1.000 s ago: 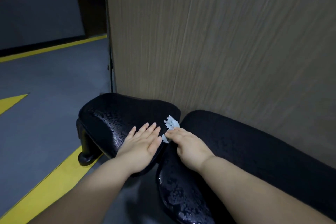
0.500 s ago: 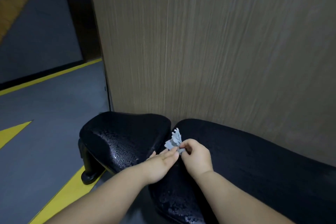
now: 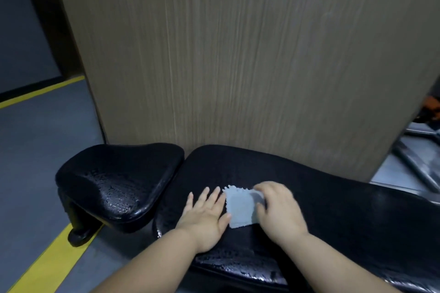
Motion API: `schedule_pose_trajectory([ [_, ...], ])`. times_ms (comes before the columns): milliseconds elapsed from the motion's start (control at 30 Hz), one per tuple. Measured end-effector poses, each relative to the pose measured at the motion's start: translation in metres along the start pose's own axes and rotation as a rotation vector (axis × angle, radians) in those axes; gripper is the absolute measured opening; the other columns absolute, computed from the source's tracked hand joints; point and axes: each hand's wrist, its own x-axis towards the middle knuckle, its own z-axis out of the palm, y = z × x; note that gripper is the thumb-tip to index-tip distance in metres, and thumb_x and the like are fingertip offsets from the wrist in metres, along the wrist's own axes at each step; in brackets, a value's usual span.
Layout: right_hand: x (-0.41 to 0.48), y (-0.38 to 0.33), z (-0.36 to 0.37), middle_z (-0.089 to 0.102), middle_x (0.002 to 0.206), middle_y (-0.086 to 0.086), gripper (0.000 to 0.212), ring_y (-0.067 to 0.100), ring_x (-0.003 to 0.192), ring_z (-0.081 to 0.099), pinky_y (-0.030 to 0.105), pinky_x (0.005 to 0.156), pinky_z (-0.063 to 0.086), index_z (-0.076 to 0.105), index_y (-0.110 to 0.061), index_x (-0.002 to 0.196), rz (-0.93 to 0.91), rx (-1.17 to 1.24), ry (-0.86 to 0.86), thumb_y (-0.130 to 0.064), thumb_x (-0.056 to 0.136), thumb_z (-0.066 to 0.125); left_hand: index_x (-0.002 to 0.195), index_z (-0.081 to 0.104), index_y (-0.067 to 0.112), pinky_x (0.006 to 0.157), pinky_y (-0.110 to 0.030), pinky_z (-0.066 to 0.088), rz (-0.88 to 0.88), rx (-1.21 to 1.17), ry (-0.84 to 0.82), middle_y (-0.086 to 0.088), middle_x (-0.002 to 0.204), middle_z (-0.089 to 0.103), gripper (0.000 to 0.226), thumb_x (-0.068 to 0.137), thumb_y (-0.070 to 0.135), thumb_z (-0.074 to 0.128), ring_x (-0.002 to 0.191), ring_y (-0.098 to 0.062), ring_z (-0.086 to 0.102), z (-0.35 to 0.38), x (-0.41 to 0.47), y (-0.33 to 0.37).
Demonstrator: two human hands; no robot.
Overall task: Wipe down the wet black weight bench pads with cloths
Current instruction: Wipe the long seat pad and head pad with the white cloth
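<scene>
Small grey-blue cloth lying spread on the long back pad, near that pad's left end, just beside the gap to the seat pad. Flanked by both hands: left hand flat on the pad, fingers spread, thumb edge touching the cloth's left border, gripping nothing; right hand blurred, fingers curled over the cloth's right edge and seemingly pressing or pinching it, though exact closure hard to tell through the blur. Probably light, limp, no stiffness at all: a fringed, nubby far edge, a smoother face turned up, likely absorbent and prone to bunching or folding under a sideways push. Best handled under a flat palm, or pinched at a corner to open it out; no fragility to mind. Roughly square, so barely any long axis; fringed edge pointing away toward the wood-grain panel, plain cut edge toward the body. Pads firm, slick with beaded water, heaviest on the seat pad's near face and along the back pad's near rim; likely slippery under a bare palm. Long axis of the back pad running left to right across the view, dropping toward the lower right, narrow end toward the seat pad; strokes along that axis probably the most efficient. Grey floor with a yellow stripe below left.
</scene>
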Motion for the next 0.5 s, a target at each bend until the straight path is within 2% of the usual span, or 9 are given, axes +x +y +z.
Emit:
schedule_pose_trajectory([
  [67,-0.004,-0.006,0.009,0.024,0.155,-0.008,0.048,0.015,0.147,0.008,0.028,0.117,0.007,0.033,-0.023,0.146,-0.198,-0.092,-0.200,-0.035,0.100,0.038,0.155,-0.010,0.029,0.118,-0.040,-0.017,-0.008,0.003,0.036,0.014,0.160,-0.019,0.057,0.104,0.047,0.010,0.146,-0.009,-0.022,0.004,-0.001,0.001],
  [133,-0.007,-0.010,0.018,0.006,0.161,-0.006,0.055,0.015,0.148,-0.006,0.033,0.118,-0.002,0.013,-0.021,0.153,-0.254,-0.194,-0.330,-0.041,0.103,0.023,0.155,-0.010,0.029,0.118,-0.039,-0.016,-0.017,0.002,0.037,0.015,0.160,-0.018,0.056,0.104,0.046,0.009,0.146,-0.008,-0.021,0.004,-0.003,0.001],
  [200,-0.009,-0.010,0.022,-0.003,0.161,-0.007,0.056,0.015,0.147,-0.010,0.035,0.119,-0.004,0.004,-0.022,0.154,-0.226,-0.233,-0.350,-0.042,0.103,0.017,0.155,-0.009,0.029,0.119,-0.040,-0.014,-0.045,0.001,0.034,0.015,0.160,-0.018,0.056,0.104,0.046,0.009,0.146,-0.009,-0.020,0.004,-0.004,0.006],
  [333,-0.019,0.008,0.019,-0.004,0.161,-0.007,0.056,0.016,0.147,-0.010,0.037,0.120,-0.002,0.003,-0.022,0.154,-0.171,-0.250,-0.347,-0.041,0.103,0.017,0.156,-0.007,0.027,0.120,-0.044,-0.012,-0.109,-0.023,0.007,0.009,0.161,-0.018,0.058,0.104,0.048,0.009,0.148,-0.018,-0.019,0.001,-0.004,0.026],
  [500,-0.046,0.042,0.000,-0.005,0.161,-0.008,0.056,0.016,0.147,-0.011,0.036,0.120,-0.003,0.002,-0.022,0.154,-0.093,-0.260,-0.327,-0.040,0.103,0.016,0.156,-0.005,0.027,0.119,-0.047,-0.012,-0.041,-0.035,-0.032,0.006,0.162,-0.017,0.059,0.103,0.049,0.009,0.148,-0.021,-0.020,0.004,-0.005,0.077],
])
